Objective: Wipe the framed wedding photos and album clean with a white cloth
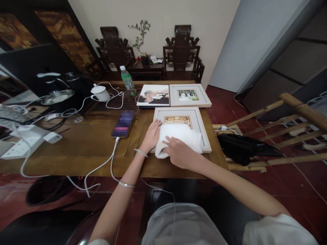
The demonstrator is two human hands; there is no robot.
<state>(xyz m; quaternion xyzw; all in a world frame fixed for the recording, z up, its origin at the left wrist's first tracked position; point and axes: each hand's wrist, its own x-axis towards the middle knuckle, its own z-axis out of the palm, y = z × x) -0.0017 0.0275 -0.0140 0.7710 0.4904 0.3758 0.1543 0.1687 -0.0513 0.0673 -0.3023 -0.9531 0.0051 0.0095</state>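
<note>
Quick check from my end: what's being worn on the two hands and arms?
Both the left hand and right hand are ungloved. The left wrist has a thin, pale bracelet; farther up sits a silvery bangle. The right arm shows a whitish short sleeve and no bracelet.

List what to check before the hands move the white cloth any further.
1. Right hand on the white cloth: ok, fingers against it.
2. Left hand at the front frame: ok, resting along its left side.
3. Picture in that frame fully uncovered: not ok, the cloth hides its lower part.
4. Green bottle capped and apart from the cloth: ok.
5. Phone cable clear of the left forearm: cannot tell, they meet in this view.
6. Surface under the cloth clean: cannot tell, it is hidden.
</note>
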